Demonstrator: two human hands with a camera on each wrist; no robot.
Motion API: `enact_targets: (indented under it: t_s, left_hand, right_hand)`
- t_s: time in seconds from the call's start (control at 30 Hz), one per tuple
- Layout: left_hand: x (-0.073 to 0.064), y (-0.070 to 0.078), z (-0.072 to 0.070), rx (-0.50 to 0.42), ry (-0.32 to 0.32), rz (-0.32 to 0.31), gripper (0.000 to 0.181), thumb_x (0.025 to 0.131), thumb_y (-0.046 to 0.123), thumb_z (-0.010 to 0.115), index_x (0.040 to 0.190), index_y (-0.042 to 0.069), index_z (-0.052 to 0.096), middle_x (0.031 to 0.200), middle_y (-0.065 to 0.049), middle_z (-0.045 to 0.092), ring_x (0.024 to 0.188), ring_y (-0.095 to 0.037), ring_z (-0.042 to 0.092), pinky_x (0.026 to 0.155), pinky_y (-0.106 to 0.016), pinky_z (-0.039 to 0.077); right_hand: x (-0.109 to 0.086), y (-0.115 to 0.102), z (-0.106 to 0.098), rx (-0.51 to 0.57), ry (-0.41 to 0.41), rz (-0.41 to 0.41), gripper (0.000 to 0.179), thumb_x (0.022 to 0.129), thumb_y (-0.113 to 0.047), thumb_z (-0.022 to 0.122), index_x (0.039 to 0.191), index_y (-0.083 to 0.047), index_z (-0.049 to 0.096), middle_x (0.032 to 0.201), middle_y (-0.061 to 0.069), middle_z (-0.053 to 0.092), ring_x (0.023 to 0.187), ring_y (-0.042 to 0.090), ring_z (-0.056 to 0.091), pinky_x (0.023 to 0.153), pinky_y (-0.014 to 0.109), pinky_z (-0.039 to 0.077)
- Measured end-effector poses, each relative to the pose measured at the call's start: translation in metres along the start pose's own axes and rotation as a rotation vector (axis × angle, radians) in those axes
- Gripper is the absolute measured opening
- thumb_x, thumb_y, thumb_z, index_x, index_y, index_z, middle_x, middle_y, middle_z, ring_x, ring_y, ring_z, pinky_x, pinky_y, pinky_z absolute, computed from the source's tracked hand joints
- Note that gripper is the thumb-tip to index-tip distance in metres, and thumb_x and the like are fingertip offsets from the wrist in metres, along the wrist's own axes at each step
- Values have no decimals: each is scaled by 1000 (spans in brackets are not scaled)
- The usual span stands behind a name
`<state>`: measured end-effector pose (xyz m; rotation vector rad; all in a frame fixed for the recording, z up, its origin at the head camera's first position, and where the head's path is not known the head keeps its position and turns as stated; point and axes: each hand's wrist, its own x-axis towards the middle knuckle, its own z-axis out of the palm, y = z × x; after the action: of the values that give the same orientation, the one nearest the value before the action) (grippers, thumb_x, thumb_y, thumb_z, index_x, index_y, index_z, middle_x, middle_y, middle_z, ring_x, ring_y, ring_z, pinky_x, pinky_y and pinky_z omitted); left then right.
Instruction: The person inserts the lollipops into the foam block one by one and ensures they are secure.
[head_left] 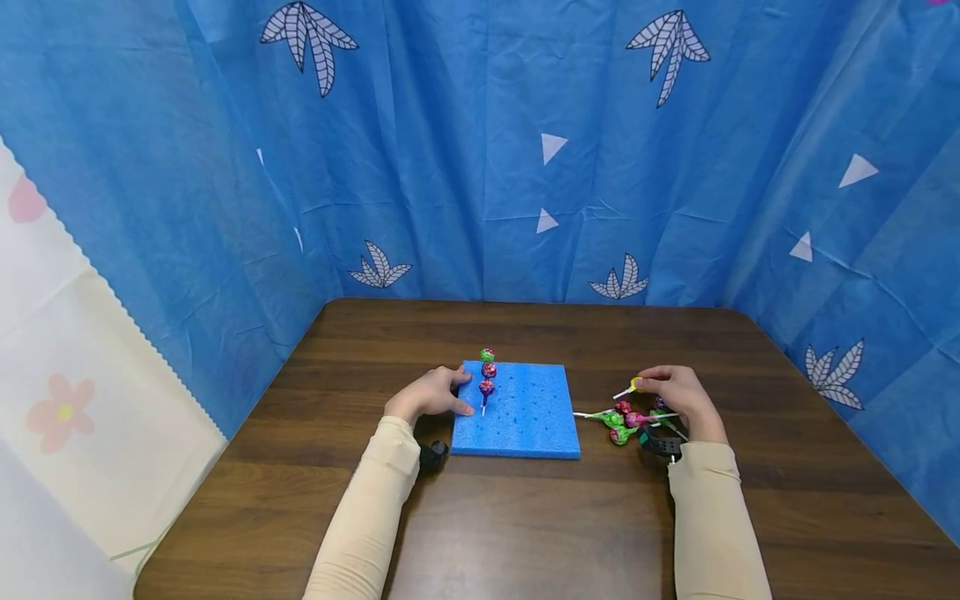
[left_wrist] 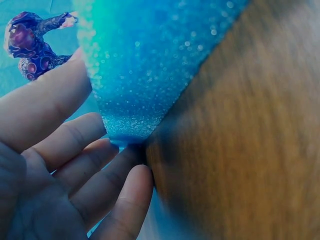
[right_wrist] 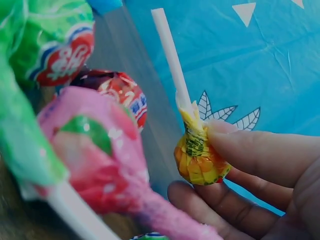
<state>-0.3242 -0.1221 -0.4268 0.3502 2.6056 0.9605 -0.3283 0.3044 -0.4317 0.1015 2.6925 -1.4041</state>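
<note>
My right hand point(head_left: 677, 394) pinches a yellow-wrapped lollipop point(right_wrist: 202, 155) by its wrapped candy, between thumb and fingers. Its white stick points up and away in the right wrist view. At the left edge of a blue foam board point(head_left: 525, 417), my left hand point(head_left: 431, 396) rests with thumb over the top and fingers spread along the side. Three lollipops point(head_left: 487, 387) stand in a row near the board's left side, and rows of small holes mark its surface. Below the right hand lies a loose pile of lollipops point(head_left: 617, 421) in green, pink and red wrappers, partly hidden by the wrist.
The board lies on a brown wooden table point(head_left: 525, 525). Sticks of the piled lollipops reach close to the board's right edge. A blue patterned curtain point(head_left: 480, 167) hangs behind the table and along its right side; a white flowered cloth point(head_left: 67, 350) hangs at left.
</note>
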Motion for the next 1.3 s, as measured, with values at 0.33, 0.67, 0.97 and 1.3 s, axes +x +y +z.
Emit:
enact_targets:
  t_s: [0.33, 0.67, 0.97, 1.3]
  left_hand:
    - [-1, 2, 0, -9, 0, -15, 74, 87, 28, 78, 151, 12, 45, 165, -8, 30, 153, -34, 24, 122, -56, 27]
    - [-2, 2, 0, -19, -4, -14, 74, 87, 27, 78, 151, 13, 45, 165, -8, 29, 154, -34, 23, 122, -55, 27]
    - [-1, 0, 0, -20, -6, -14, 74, 87, 27, 78, 151, 13, 45, 165, -8, 30, 153, -34, 24, 122, -54, 27]
    - [-1, 1, 0, -22, -5, -11, 73, 87, 26, 78, 151, 11, 45, 165, -9, 29, 154, -33, 24, 123, -54, 27]
  right_hand:
    - [-1, -15, 0, 54, 83, -31, 46, 100, -27, 62, 131, 7, 58, 132, 31, 56, 116, 41, 55, 99, 55, 44]
    - [-1, -31, 5, 110, 120, -76, 45, 101, -25, 61, 133, 6, 57, 136, 29, 53, 120, 42, 53, 105, 55, 43]
    - [-1, -44, 11, 201, 134, -117, 46, 99, -22, 64, 136, 5, 57, 131, 23, 59, 109, 25, 59, 111, 53, 41]
    - [-4, -61, 16, 317, 111, -188, 46, 97, -19, 67, 135, 5, 57, 95, -12, 65, 87, 5, 71, 83, 19, 58]
